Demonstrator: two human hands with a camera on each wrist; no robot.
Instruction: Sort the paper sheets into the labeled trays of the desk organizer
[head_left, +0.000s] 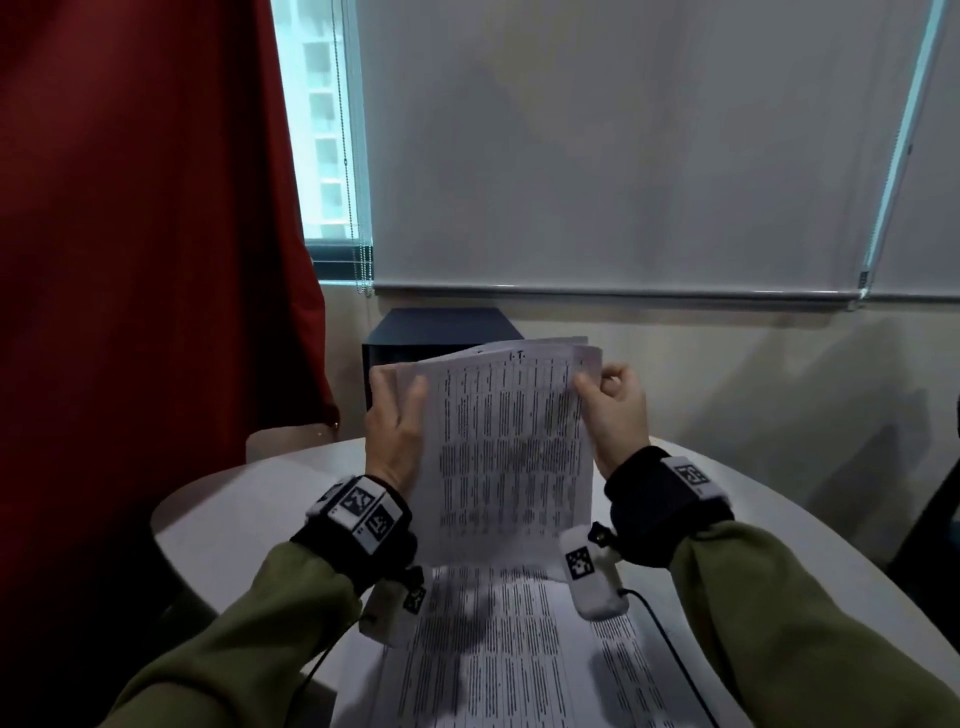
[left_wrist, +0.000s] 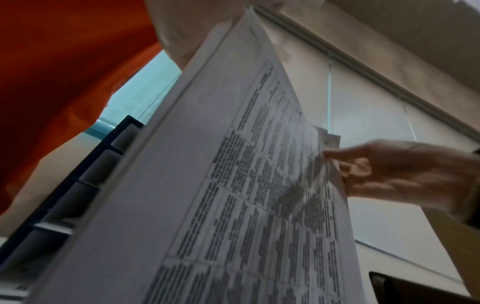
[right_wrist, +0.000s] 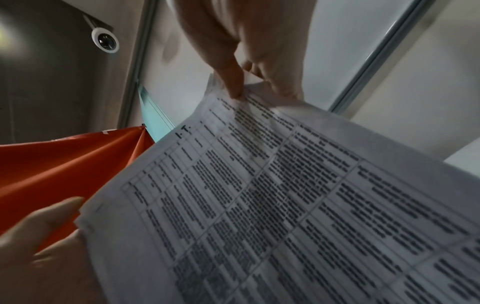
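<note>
1. Nearest the person, more printed sheets (head_left: 519, 649) lie flat on the round white table (head_left: 228, 525), directly below the raised stack of paper sheets (head_left: 511, 441). Their text is too blurred to read.
2. Above those flat sheets, both hands hold the stack upright, its printed table facing the person. A handwritten "I.T." (right_wrist: 183, 131) sits near the top edge of the front sheet.
3. The left hand (head_left: 392, 426) grips the stack's left edge, thumb on the front and fingers curled behind.
4. The right hand (head_left: 615, 410) is clamped on the stack's top right corner, thumb and forefinger pinching the front sheet, which is peeled slightly away from the sheets behind it. The right wrist view shows this pinch closely at the fingertips (right_wrist: 235, 93).
5. Just behind the stack stands the dark desk organizer (head_left: 441, 327), mostly hidden by the paper. The left wrist view shows its tiers of trays (left_wrist: 85, 170) to the left of the stack; no labels are legible.
6. Farther behind the stack, a red curtain (head_left: 145, 234) hangs to the left and a pale roller blind (head_left: 623, 156) covers the window.
</note>
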